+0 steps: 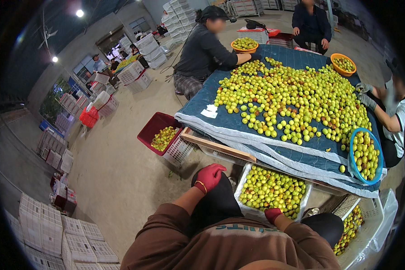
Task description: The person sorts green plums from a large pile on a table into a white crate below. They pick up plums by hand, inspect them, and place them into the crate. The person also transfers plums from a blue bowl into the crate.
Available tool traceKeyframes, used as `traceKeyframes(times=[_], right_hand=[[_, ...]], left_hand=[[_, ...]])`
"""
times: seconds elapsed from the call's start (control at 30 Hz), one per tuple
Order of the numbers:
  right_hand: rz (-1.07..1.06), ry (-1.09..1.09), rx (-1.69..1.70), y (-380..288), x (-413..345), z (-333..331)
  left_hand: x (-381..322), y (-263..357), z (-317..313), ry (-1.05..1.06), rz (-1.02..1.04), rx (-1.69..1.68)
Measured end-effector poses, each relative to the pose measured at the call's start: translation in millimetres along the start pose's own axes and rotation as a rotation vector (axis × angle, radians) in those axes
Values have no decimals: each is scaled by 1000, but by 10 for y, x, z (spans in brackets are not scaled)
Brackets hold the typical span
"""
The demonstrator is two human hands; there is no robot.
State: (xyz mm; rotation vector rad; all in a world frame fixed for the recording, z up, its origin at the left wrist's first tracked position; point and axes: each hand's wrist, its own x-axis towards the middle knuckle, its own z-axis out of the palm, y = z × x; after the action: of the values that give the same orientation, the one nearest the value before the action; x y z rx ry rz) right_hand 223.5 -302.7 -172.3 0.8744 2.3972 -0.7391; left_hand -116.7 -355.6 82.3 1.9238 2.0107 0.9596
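Observation:
My left hand (212, 177), in a red glove with a yellow band at the wrist, rests over my left knee with its fingers curled; whether it holds anything is not visible. Low in front of me, my right hand (272, 214), also red-gloved, is at the near edge of a white crate (240, 199) filled with green jujubes (270, 189). My forearm and sleeve partly hide it. Beyond the crate, a table with a dark blue cloth (229, 125) bears a broad spread of green and brownish jujubes (290, 94). A blue basket (379, 162) of jujubes leans at its near right corner.
A dark red crate (150, 130) with jujubes stands left of the table, beside a wooden board (219, 145). A large white crate (374, 219) stands at my right. Co-workers sit around the table near orange bowls (244, 50). White crates (40, 222) are stacked at lower left.

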Motion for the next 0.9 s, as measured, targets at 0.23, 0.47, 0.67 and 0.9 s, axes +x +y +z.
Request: traceKeyframes(times=[0.23,0.47,0.67,0.9], right_hand=[[130,19,177,6,116,138],[-11,-62,-58,24,61,80],[6,53,187,13,3,77],[-123,-114,-98,149,-15,15]], left_hand=[[3,1,-19,-3,10,8],[27,-54,11,-2,25,-24],[165,-12,115,-166,56,61],[230,-175,741,-511,63,118]])
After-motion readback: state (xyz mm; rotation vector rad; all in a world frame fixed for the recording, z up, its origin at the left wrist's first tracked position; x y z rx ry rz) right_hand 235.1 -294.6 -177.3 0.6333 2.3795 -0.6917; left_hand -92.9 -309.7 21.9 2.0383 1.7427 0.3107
